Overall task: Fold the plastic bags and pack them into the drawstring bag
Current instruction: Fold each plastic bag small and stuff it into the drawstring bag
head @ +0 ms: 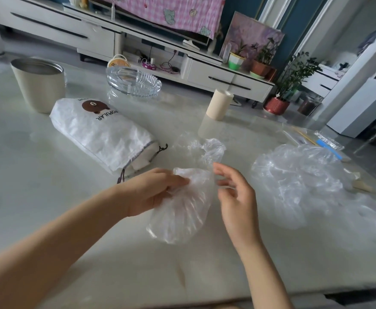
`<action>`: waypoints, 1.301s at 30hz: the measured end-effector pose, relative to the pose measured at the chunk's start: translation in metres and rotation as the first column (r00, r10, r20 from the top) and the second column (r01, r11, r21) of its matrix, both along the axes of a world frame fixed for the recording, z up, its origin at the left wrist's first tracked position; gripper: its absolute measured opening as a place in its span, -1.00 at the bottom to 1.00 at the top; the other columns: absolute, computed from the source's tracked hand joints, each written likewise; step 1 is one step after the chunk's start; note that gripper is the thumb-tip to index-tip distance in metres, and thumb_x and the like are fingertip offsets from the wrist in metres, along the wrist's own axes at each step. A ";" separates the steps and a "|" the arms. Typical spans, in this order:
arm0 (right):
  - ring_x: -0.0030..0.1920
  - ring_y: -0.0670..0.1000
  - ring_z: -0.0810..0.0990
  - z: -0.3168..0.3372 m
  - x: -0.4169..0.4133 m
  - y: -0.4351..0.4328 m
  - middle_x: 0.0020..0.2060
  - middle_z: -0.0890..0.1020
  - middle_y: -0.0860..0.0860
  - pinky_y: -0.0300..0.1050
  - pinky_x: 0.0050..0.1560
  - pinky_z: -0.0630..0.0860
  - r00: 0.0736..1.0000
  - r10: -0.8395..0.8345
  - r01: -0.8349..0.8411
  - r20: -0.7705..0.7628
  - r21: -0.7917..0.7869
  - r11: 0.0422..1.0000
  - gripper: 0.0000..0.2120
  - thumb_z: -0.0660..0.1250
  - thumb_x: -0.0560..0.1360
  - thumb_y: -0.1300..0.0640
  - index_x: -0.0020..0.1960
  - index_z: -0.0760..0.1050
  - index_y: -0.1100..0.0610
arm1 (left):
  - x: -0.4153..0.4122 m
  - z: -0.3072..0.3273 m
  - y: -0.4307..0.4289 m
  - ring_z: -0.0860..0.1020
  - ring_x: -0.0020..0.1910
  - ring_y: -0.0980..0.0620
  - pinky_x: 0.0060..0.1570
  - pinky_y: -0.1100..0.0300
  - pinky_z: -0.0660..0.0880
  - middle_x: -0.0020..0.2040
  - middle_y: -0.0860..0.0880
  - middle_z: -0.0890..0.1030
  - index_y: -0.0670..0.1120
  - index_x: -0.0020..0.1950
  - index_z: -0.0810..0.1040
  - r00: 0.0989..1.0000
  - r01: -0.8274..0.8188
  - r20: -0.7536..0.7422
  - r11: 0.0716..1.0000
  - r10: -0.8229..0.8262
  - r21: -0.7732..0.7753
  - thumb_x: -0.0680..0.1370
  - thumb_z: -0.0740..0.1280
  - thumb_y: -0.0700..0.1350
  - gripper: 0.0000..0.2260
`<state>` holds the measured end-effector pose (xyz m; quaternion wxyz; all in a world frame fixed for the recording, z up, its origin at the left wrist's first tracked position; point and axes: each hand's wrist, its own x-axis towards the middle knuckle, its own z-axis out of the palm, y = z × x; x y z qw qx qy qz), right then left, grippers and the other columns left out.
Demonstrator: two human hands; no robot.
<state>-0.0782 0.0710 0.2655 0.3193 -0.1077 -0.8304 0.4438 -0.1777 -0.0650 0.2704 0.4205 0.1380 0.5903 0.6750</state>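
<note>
- The left hand [158, 191] grips the crumpled clear plastic bag [180, 212] by its upper edge, just in front of the white bear-printed drawstring bag [100, 132].
- The right hand [236, 195], further right, is loosely spread and holds nothing.
- Risk: the film looks springy; held at one point only, I expect folds to puff open.
- Risk: the drawstring mouth looks half cinched, so stuffing may snag.
- The loose heap of clear bags [298, 184] lies well right, unfolded.
</note>
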 end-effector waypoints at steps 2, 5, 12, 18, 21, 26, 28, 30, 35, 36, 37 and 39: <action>0.23 -0.07 0.41 -0.009 0.005 -0.002 0.20 0.49 -0.09 -0.20 0.27 0.30 0.997 0.006 0.034 -0.078 0.503 0.864 -0.38 0.23 0.28 0.50 0.25 0.44 0.04 | -0.002 0.003 -0.001 0.54 -0.54 0.10 -0.52 0.32 0.46 -0.49 -0.03 0.56 -0.21 -0.25 0.48 0.999 -0.047 0.006 0.999 0.047 0.009 0.56 0.26 -0.25 -0.81; 0.27 0.03 0.38 -0.020 0.006 -0.011 0.24 0.47 0.00 -0.13 0.31 0.26 0.990 0.134 -0.054 -0.048 0.743 0.667 -0.50 0.26 0.28 0.39 0.18 0.49 0.08 | -0.002 0.002 0.000 0.55 -0.50 0.08 -0.48 0.29 0.49 -0.44 -0.05 0.56 -0.21 -0.19 0.50 0.997 -0.075 0.000 0.997 0.075 0.000 0.56 0.27 -0.23 -0.86; -0.14 -0.18 0.53 -0.016 0.007 -0.030 -0.22 0.59 -0.30 -0.35 -0.04 0.41 0.965 0.251 -0.260 0.069 0.199 0.945 -0.91 0.33 0.43 0.03 -0.12 0.60 -0.01 | 0.000 -0.003 0.002 0.38 -0.61 0.20 -0.56 0.38 0.31 -0.53 0.06 0.45 -0.12 -0.32 0.40 0.945 -0.177 -0.288 0.983 0.155 -0.053 0.56 0.29 -0.20 -0.75; -0.28 -0.06 0.47 -0.020 0.002 -0.025 -0.31 0.61 0.14 -0.05 -0.22 0.44 0.966 0.213 -0.182 0.145 -0.203 0.962 -0.82 0.31 0.46 0.09 -0.20 0.58 0.19 | 0.002 -0.008 0.006 0.48 -0.29 -0.02 -0.25 0.16 0.43 -0.26 -0.10 0.49 -0.20 -0.11 0.50 0.952 -0.100 -0.292 0.995 0.091 -0.017 0.54 0.31 -0.22 -0.94; -0.35 -0.12 0.47 -0.020 -0.001 -0.021 -0.41 0.58 -0.05 -0.16 -0.27 0.43 0.984 0.066 -0.036 0.163 -0.184 0.982 -0.84 0.32 0.50 0.18 -0.26 0.55 0.15 | 0.003 -0.008 0.007 0.55 -0.10 -0.07 0.04 -0.02 0.49 -0.09 -0.15 0.58 -0.29 0.12 0.52 0.975 -0.013 -0.220 1.000 0.018 0.026 0.54 0.30 -0.11 -0.72; -0.45 -0.19 0.40 -0.019 -0.002 -0.020 -0.48 0.53 -0.11 -0.29 -0.38 0.33 0.975 -0.028 0.059 0.219 -0.136 0.989 -0.79 0.35 0.49 0.16 -0.32 0.51 0.13 | 0.010 -0.007 0.005 0.59 0.01 -0.09 0.08 0.05 0.56 0.02 -0.24 0.60 -0.27 0.18 0.47 0.950 0.181 -0.268 0.982 -0.161 0.050 0.38 0.37 -0.12 -0.58; -0.43 -0.18 0.39 -0.020 -0.001 -0.018 -0.50 0.49 -0.15 -0.29 -0.35 0.32 0.978 -0.035 0.060 0.204 -0.119 0.991 -0.77 0.33 0.50 0.16 -0.33 0.49 0.10 | 0.008 -0.012 0.005 0.59 0.02 -0.16 0.05 0.03 0.57 0.10 -0.33 0.57 -0.24 0.20 0.47 0.964 0.131 -0.241 0.989 -0.113 0.063 0.32 0.31 -0.27 -0.56; -0.40 -0.19 0.39 -0.022 0.000 -0.015 -0.48 0.48 -0.17 -0.28 -0.32 0.32 0.981 -0.007 0.028 0.195 -0.110 0.994 -0.77 0.32 0.52 0.13 -0.31 0.49 0.11 | 0.004 -0.015 0.004 0.59 0.03 -0.21 0.07 -0.04 0.56 0.11 -0.36 0.56 -0.26 0.18 0.50 0.971 0.068 -0.235 0.996 -0.052 0.057 0.30 0.28 -0.31 -0.57; -0.32 -0.11 0.51 -0.025 0.007 -0.003 -0.36 0.58 -0.09 -0.23 -0.24 0.40 0.970 -0.134 0.185 0.202 -0.256 0.949 -0.93 0.40 0.46 0.14 -0.19 0.56 0.11 | -0.004 -0.007 0.001 0.66 -0.14 -0.02 -0.20 0.11 0.62 -0.09 -0.15 0.68 -0.21 0.04 0.55 0.979 0.020 -0.202 0.996 -0.003 0.083 0.51 0.14 -0.49 -0.71; -0.27 -0.10 0.52 -0.023 0.007 -0.004 -0.29 0.60 -0.06 -0.24 -0.20 0.42 0.973 -0.140 0.197 0.183 -0.346 0.917 -0.91 0.43 0.43 0.10 -0.11 0.55 0.08 | -0.006 -0.004 -0.001 0.66 -0.16 0.01 -0.24 0.14 0.61 -0.14 -0.10 0.68 -0.18 0.02 0.55 0.982 0.023 -0.191 0.995 -0.005 0.094 0.52 0.12 -0.48 -0.70; -0.20 -0.09 0.54 -0.021 0.007 -0.004 -0.17 0.61 -0.04 -0.25 -0.15 0.43 0.980 -0.095 0.166 0.175 -0.453 0.876 -0.74 0.47 0.38 0.01 0.01 0.53 0.05 | -0.007 -0.003 -0.001 0.66 -0.19 0.02 -0.27 0.16 0.61 -0.17 -0.08 0.69 -0.17 0.01 0.55 0.984 0.028 -0.180 0.994 -0.008 0.104 0.53 0.13 -0.47 -0.71; -0.04 -0.07 0.58 -0.017 0.006 -0.006 0.06 0.59 0.01 -0.23 -0.11 0.46 0.987 0.080 0.032 0.142 -0.652 0.757 -0.39 0.55 0.25 -0.08 0.22 0.44 0.06 | -0.006 0.001 -0.003 0.66 -0.22 0.03 -0.31 0.20 0.60 -0.20 -0.06 0.68 -0.17 0.00 0.55 0.983 0.068 -0.179 0.991 -0.047 0.112 0.53 0.15 -0.44 -0.74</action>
